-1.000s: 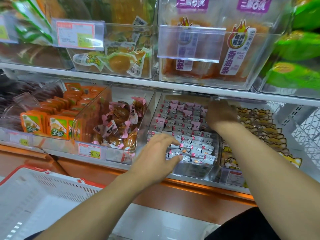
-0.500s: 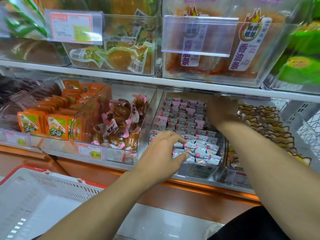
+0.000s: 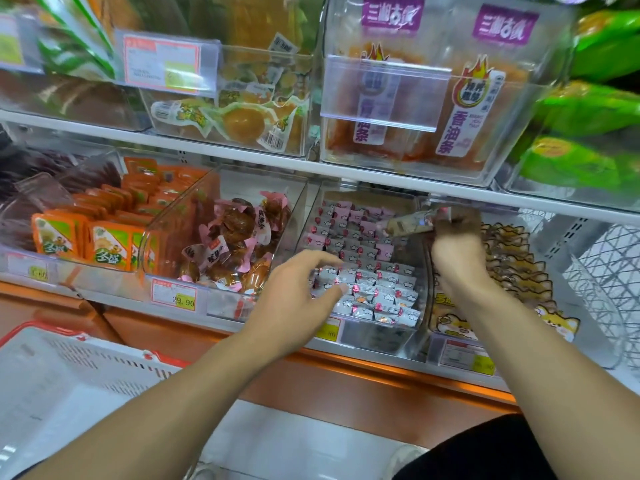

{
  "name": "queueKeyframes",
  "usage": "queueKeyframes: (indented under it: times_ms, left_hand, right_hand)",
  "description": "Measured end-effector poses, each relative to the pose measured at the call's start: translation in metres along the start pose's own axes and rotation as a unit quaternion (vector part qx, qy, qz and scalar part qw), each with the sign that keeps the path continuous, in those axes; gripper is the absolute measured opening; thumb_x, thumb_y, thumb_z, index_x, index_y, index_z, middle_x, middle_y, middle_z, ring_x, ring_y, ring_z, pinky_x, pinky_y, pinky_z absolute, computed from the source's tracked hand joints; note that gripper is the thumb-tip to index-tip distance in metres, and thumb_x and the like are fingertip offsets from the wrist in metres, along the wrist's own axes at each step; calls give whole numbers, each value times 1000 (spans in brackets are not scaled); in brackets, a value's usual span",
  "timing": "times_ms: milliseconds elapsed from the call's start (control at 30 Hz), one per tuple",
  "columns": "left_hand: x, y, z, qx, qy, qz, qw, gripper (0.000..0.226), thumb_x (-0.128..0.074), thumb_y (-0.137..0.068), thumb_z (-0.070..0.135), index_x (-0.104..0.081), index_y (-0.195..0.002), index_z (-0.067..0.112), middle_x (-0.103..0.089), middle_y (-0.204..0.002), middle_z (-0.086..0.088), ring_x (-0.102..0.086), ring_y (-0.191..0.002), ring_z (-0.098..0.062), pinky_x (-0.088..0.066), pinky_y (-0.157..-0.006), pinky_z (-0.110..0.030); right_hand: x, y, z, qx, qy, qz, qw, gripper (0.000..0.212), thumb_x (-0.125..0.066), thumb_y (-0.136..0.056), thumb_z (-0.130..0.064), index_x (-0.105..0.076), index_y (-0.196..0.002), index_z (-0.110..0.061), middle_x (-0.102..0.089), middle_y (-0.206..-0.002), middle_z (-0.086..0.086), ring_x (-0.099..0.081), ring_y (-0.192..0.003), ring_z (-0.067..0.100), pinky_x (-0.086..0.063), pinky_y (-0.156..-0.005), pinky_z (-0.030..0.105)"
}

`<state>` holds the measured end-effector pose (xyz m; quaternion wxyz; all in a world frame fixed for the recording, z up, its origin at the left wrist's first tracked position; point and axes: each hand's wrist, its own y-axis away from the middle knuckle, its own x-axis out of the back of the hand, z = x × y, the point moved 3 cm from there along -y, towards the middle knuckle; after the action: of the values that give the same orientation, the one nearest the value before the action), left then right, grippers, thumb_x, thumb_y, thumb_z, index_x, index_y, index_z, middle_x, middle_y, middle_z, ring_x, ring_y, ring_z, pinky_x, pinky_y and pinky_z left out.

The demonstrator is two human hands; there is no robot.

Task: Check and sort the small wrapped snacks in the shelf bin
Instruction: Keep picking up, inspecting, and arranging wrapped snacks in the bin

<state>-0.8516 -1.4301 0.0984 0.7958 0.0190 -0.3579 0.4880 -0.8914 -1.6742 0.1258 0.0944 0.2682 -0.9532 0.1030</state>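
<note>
Shop shelving behind: right grip pinching closed on one wrapped snack, long axis pointing leftward from it; left grip hovering spread, empty, nearer the bin front rows.

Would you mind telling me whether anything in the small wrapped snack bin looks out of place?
Yes: the right hand holds up a longer, tan packet at the back of the bin. It doesn't match the small grey-and-pink snacks stacked there.
</note>
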Motion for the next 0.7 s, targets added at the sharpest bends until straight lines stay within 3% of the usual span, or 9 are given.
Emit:
queueKeyframes:
  times_ms: [67,100,233,333,467,567,700]
  left_hand:
    - [6,2,-1,49,89,22,995,27,-76,-89,31,-65,-113,35,-68,-114,19,-63,-105,3,-52,-93,-20]
    - [10,3,-2,79,134,26,987,27,-77,-87,32,-65,-112,34,-69,-112,17,-66,-101,2,-55,-90,-21]
    - [22,10,-5,193,300,-22,934,48,-77,-75,48,-68,-113,20,-75,-110,-2,-75,-92,-19,-61,-77,-30]
    - [31,15,-5,241,400,-35,884,43,-76,-74,42,-75,-101,8,-77,-98,-16,-77,-84,-28,-59,-64,-22]
    - [42,17,-12,263,430,-8,863,24,-71,-88,23,-74,-104,5,-77,-101,-19,-76,-84,-24,-58,-66,-19]
    - [47,18,-13,258,421,-16,869,23,-73,-87,14,-74,-108,4,-76,-105,-17,-75,-86,-20,-57,-67,-19]
    - [49,22,-10,244,416,-44,875,30,-78,-81,16,-74,-109,8,-76,-106,-13,-74,-89,-19,-58,-70,-20]
  right_hand:
    - [2,19,-3,-70,-58,-57,994,13,-49,-105,-21,-59,-109,-13,-69,-100,3,-66,-91,19,-56,-89,44]
    - [0,30,-5,-95,-94,-102,986,13,-49,-105,-18,-60,-108,-11,-71,-104,5,-69,-92,18,-56,-89,40]
    - [-15,82,-16,-174,-207,-259,927,13,-47,-104,-10,-58,-110,-4,-74,-103,13,-74,-82,17,-57,-67,24]
    - [-29,110,-12,-237,-262,-306,884,18,-46,-105,-6,-56,-116,2,-75,-102,21,-76,-85,26,-60,-69,29]
    - [-38,121,-13,-291,-287,-379,831,35,-55,-103,-26,-57,-127,-1,-75,-106,22,-74,-95,37,-63,-77,37]
    - [-40,119,-10,-283,-232,-433,824,52,-64,-91,-48,-65,-124,-8,-75,-103,21,-74,-94,35,-62,-77,36]
    - [-44,115,-8,-261,-227,-423,838,43,-72,-88,-34,-68,-118,-4,-73,-93,17,-70,-70,20,-59,-65,27]
